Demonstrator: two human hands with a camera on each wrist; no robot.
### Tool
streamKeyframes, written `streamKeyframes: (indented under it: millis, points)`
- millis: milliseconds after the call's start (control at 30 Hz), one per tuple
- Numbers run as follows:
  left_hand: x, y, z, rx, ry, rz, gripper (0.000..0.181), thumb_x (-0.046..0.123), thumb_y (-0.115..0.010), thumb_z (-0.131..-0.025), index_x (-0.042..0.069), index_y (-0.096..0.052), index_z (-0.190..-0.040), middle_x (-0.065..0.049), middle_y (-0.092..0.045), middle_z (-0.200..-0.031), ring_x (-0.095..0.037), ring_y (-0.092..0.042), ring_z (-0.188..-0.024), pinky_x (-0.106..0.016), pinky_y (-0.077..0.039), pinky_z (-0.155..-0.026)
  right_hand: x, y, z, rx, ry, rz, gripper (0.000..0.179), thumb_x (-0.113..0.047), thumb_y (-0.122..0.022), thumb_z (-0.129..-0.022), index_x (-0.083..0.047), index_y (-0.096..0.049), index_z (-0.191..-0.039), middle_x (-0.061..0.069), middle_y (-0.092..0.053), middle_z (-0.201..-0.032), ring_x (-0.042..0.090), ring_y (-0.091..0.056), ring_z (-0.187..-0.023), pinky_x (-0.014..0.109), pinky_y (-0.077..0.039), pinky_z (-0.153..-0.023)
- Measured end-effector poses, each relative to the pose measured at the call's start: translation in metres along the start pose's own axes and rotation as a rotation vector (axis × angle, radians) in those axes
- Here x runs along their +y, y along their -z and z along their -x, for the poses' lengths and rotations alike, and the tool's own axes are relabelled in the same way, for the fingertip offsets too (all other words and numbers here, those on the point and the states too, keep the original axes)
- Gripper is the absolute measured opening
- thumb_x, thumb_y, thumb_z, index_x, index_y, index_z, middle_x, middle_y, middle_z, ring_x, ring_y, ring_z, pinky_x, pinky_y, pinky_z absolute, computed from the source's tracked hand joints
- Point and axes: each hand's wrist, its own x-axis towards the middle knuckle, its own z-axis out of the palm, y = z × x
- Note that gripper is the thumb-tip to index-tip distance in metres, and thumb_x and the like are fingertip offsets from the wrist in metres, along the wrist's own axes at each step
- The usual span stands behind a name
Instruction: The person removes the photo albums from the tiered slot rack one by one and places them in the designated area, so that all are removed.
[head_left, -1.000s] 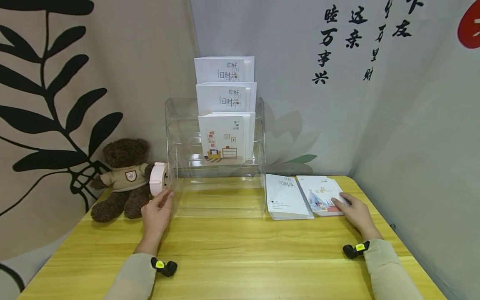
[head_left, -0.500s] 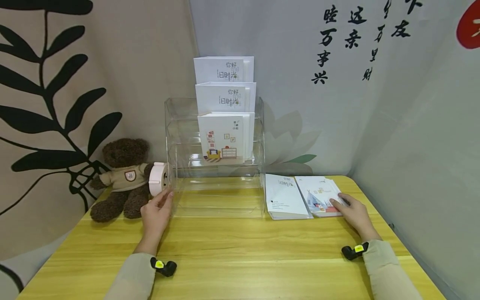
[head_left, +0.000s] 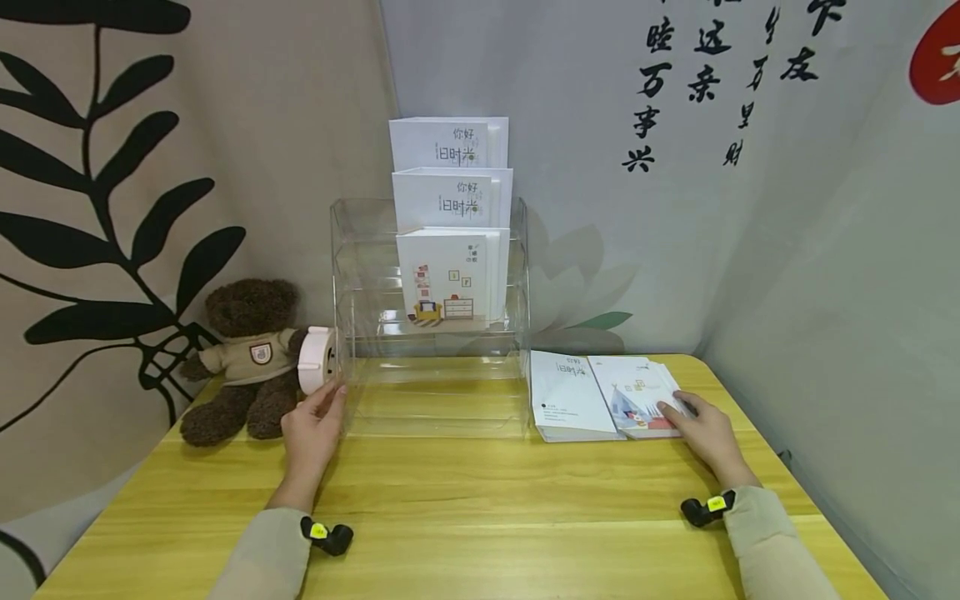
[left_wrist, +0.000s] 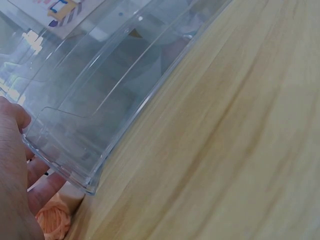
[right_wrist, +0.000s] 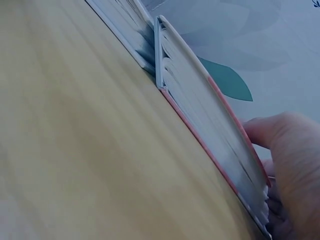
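Note:
A clear acrylic display rack (head_left: 442, 423) stands on the table. At its lower left corner my left hand (head_left: 313, 429) holds the side panel; the left wrist view shows the thumb (left_wrist: 21, 116) on the front and the fingers (left_wrist: 46, 190) on the outer side. To the right of the rack, a thick white notebook (head_left: 637, 400) with a tent picture lies flat. My right hand (head_left: 708, 433) grips its right end, thumb (right_wrist: 262, 131) on the cover and the other fingers, partly hidden, by the page edges. Left of it, another white notebook (head_left: 573, 396) lies close against it.
White notebooks (head_left: 442, 275) stand in the rack's upper tiers. A brown teddy bear (head_left: 255, 358) sits left of the rack, beside a pale pink round object (head_left: 315, 360). Bare wooden tabletop (head_left: 495, 517) lies in front; walls (head_left: 847, 333) rise behind and at the right.
My right hand has slid the tent-picture notebook slightly left, narrowing the gap to the other notebook. The left hand keeps its place on the rack. The head view has tilted slightly up.

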Motion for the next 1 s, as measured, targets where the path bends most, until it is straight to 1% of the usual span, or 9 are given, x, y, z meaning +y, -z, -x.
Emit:
streamKeyframes:
  millis: [267, 333, 433, 533, 600, 767, 833, 900, 1000]
  points:
    - [0.0012, 0.0003, -0.0002, 0.004, 0.000, 0.000, 0.029, 0.034, -0.070, -0.096, 0.019, -0.077, -0.121, -0.002, -0.077, -0.103, 0.019, -0.054, -0.079, -0.004, -0.041, -0.071, -0.0003, -0.0012, 0.0012, 0.026, 0.015, 0.006, 0.080, -0.059, -0.052, -0.099, 0.006, -0.046, -0.146, 0.034, -0.043, -0.147, 0.051, -0.040, -0.134, 0.063, -0.032, -0.107]
    - [0.0019, 0.0007, -0.0003, 0.006, 0.001, -0.003, 0.029, 0.033, -0.071, -0.096, 0.019, -0.077, -0.120, -0.002, -0.077, -0.103, 0.014, -0.057, -0.079, -0.005, -0.041, -0.071, -0.0004, -0.0011, 0.0021, 0.039, 0.016, -0.016, 0.077, -0.058, -0.050, -0.100, 0.004, -0.048, -0.145, 0.033, -0.045, -0.146, 0.050, -0.042, -0.133, 0.063, -0.034, -0.106]
    - [0.0031, 0.0008, -0.0011, 0.009, 0.000, -0.009, 0.029, 0.034, -0.071, -0.096, 0.018, -0.077, -0.120, -0.003, -0.077, -0.103, 0.001, -0.064, -0.082, -0.006, -0.041, -0.071, -0.0011, -0.0006, 0.0029, 0.067, 0.034, -0.052, 0.073, -0.058, -0.049, -0.101, 0.000, -0.050, -0.144, 0.033, -0.048, -0.144, 0.048, -0.047, -0.129, 0.063, -0.037, -0.103]
    - [0.0035, 0.0004, -0.0020, 0.004, 0.000, -0.013, 0.030, 0.034, -0.070, -0.096, 0.017, -0.077, -0.121, -0.004, -0.077, -0.104, -0.009, -0.068, -0.084, -0.006, -0.042, -0.071, -0.0010, 0.0005, 0.0033, 0.086, 0.064, -0.070, 0.070, -0.058, -0.049, -0.101, -0.004, -0.051, -0.145, 0.032, -0.047, -0.145, 0.049, -0.045, -0.131, 0.064, -0.036, -0.103]
    - [0.0031, -0.0002, -0.0025, 0.001, 0.001, -0.013, 0.031, 0.035, -0.070, -0.096, 0.018, -0.076, -0.121, -0.004, -0.077, -0.104, -0.005, -0.067, -0.084, -0.005, -0.042, -0.071, -0.0009, 0.0009, 0.0033, 0.090, 0.082, -0.068, 0.069, -0.057, -0.050, -0.101, -0.006, -0.051, -0.147, 0.030, -0.045, -0.148, 0.050, -0.042, -0.134, 0.066, -0.034, -0.104]
    - [0.0028, -0.0002, -0.0031, 0.006, -0.017, 0.005, 0.030, 0.034, -0.070, -0.096, 0.017, -0.077, -0.121, -0.004, -0.077, -0.104, 0.014, -0.057, -0.080, -0.004, -0.041, -0.071, -0.0017, 0.0007, 0.0024, 0.089, 0.115, -0.052, 0.067, -0.055, -0.053, -0.100, -0.011, -0.048, -0.151, 0.027, -0.040, -0.153, 0.052, -0.034, -0.139, 0.068, -0.028, -0.107]
    - [0.0026, -0.0001, -0.0030, 0.009, -0.025, 0.009, 0.030, 0.034, -0.070, -0.097, 0.017, -0.076, -0.121, -0.005, -0.077, -0.105, 0.015, -0.057, -0.080, -0.003, -0.041, -0.071, -0.0026, 0.0001, 0.0020, 0.091, 0.122, -0.055, 0.067, -0.056, -0.053, -0.100, -0.011, -0.049, -0.150, 0.026, -0.040, -0.153, 0.052, -0.034, -0.139, 0.068, -0.028, -0.107]
    - [0.0021, -0.0002, -0.0023, 0.009, -0.023, 0.007, 0.030, 0.034, -0.070, -0.096, 0.018, -0.076, -0.121, -0.004, -0.077, -0.104, 0.010, -0.060, -0.082, -0.004, -0.041, -0.071, -0.0037, -0.0004, 0.0024, 0.092, 0.124, -0.074, 0.067, -0.056, -0.054, -0.100, -0.012, -0.050, -0.149, 0.026, -0.041, -0.153, 0.051, -0.034, -0.139, 0.068, -0.028, -0.107]
    - [0.0005, -0.0010, -0.0005, 0.003, -0.003, -0.005, 0.030, 0.034, -0.070, -0.097, 0.018, -0.076, -0.121, -0.003, -0.077, -0.105, -0.006, -0.068, -0.085, -0.005, -0.041, -0.071, -0.0045, -0.0008, 0.0037, 0.094, 0.122, -0.103, 0.066, -0.057, -0.054, -0.099, -0.012, -0.052, -0.148, 0.025, -0.042, -0.152, 0.050, -0.035, -0.139, 0.068, -0.028, -0.107]
